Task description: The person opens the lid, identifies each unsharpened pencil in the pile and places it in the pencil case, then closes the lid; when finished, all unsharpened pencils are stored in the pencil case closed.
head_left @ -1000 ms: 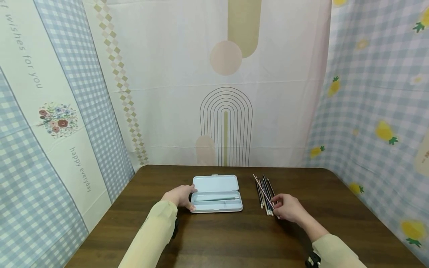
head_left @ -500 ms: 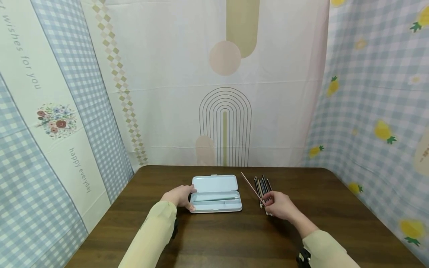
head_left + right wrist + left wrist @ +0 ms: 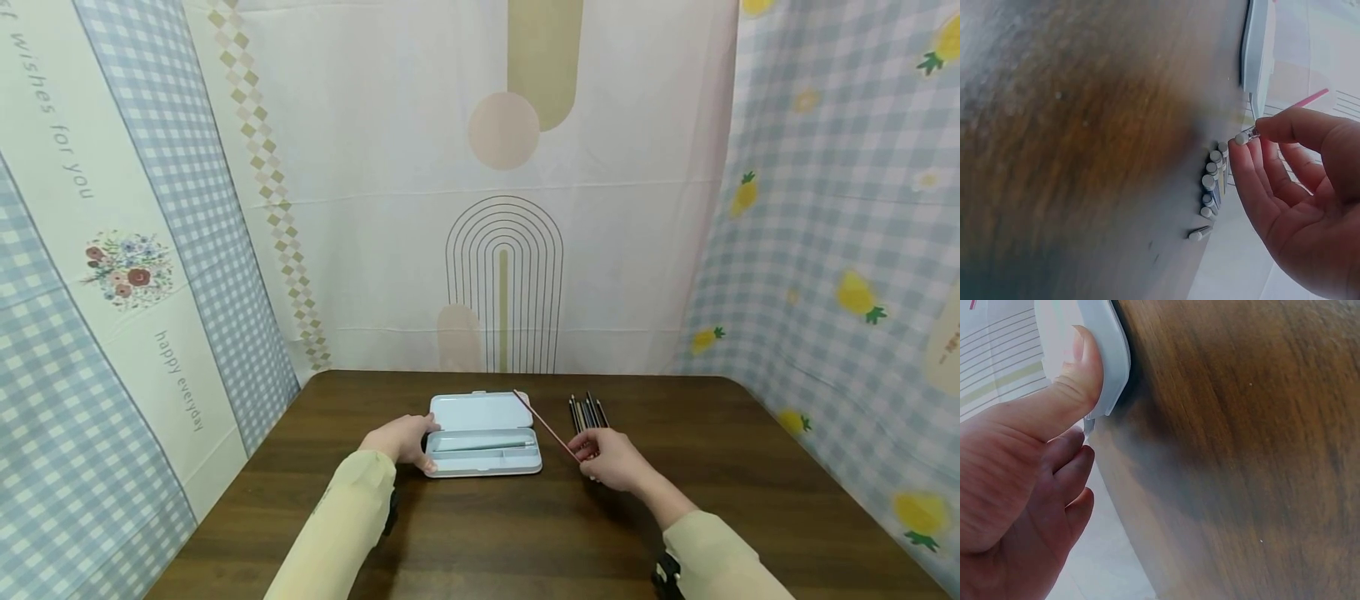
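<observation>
A pale pencil case (image 3: 461,464) lies with its lid (image 3: 476,412) raised back at the middle of the table. Inside its long rear compartment is a light-coloured pencil (image 3: 491,447). My left hand (image 3: 399,437) holds the case's left end, the thumb (image 3: 1082,369) over its rim; part of the grip is hidden. Between thumb and fingers, my right hand (image 3: 618,461) pinches a pink pencil (image 3: 546,428) near its white eraser end (image 3: 1242,138). The pencil slants up and left, its far tip in front of the lid's right edge in the head view.
Several dark pencils (image 3: 588,411) lie side by side right of the case, partly behind the right hand. Their white eraser ends (image 3: 1209,182) face the near side. The brown wooden table (image 3: 480,542) meets a patterned cloth backdrop (image 3: 375,250) at its far edge.
The pink pencil has come off the pile and moved left towards the case in my right hand, its tip swinging left. My left hand and the case stay put.
</observation>
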Motion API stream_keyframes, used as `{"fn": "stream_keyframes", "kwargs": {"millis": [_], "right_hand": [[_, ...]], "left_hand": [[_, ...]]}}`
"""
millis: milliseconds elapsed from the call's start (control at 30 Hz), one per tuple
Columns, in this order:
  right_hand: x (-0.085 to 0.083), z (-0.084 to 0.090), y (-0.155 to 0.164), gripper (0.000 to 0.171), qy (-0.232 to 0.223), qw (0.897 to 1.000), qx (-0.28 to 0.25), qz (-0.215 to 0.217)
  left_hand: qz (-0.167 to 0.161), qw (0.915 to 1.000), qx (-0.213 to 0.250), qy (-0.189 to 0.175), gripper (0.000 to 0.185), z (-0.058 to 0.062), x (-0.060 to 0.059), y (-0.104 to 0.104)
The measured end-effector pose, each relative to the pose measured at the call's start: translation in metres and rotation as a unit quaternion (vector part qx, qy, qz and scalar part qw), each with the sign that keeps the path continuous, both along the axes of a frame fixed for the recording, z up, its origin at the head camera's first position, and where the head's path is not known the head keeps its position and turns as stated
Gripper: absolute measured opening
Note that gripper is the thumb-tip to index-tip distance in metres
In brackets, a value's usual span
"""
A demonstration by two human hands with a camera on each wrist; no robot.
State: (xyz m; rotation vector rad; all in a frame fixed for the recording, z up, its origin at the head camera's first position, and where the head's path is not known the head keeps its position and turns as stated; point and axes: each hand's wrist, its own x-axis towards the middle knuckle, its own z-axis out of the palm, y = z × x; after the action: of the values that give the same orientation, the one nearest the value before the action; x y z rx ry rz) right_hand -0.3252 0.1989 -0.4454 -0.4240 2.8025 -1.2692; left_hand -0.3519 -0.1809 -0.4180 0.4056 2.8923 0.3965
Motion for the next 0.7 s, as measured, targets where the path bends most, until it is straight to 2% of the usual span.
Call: {"fn": "stream_keyframes", "kwargs": {"millis": [267,500,700], "right_hand": [[-0.005,-0.003,0.001,0.028,0.020,0.999,0.003,0.047],[-0.015,-0.003,-0.004,0.025,0.057,0.994,0.045,0.077],[-0.024,-0.002,-0.009,0.025,0.064,0.991,0.066,0.096]], "left_hand": [[-0.002,1.0000,0.004,0.000,0.081,0.002,0.000,0.005],[-0.003,1.0000,0.002,0.000,0.081,0.001,0.001,0.005],[0.000,1.0000,-0.004,0.000,0.082,0.001,0.000,0.001]]}}
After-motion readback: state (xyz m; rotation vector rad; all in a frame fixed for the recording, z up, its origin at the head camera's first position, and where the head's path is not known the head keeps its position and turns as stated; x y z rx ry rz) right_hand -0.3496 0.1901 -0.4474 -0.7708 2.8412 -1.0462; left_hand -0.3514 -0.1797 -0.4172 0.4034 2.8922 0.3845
